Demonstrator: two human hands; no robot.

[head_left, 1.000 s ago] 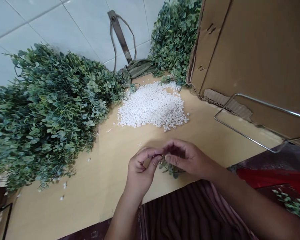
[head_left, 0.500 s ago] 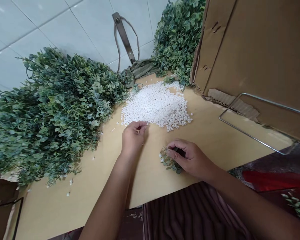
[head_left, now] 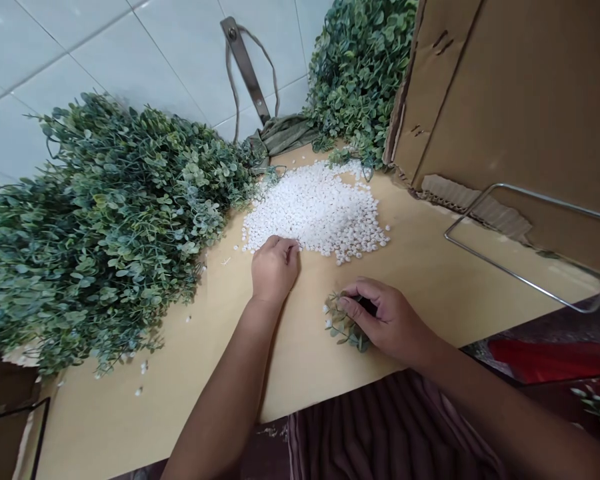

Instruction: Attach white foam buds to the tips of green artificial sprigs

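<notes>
A heap of small white beads [head_left: 315,210] lies on the tan tabletop [head_left: 220,380]. At the heap's near edge is my left hand [head_left: 276,267], its thumb and fingers pinched together; whatever may be between the fingertips is too small to make out. My right hand [head_left: 380,313] is closer to the table's front edge and pinches a sprig of artificial greenery [head_left: 347,327] between thumb and fingers. Small white bits show at the left side of this sprig. Part of the sprig is hidden behind the fingers.
A large pile of artificial greenery [head_left: 130,220] covers the left of the table, with a second bunch [head_left: 360,80] at the back. On the right stand a cardboard box [head_left: 520,100] and a bent metal wire frame [head_left: 515,272]. A strap [head_left: 247,70] rests against the tiled wall.
My left hand has shifted slightly right and away from me along the bead heap, its fingers closing tighter. The right hand keeps hold of the sprig, nearly unmoved.
</notes>
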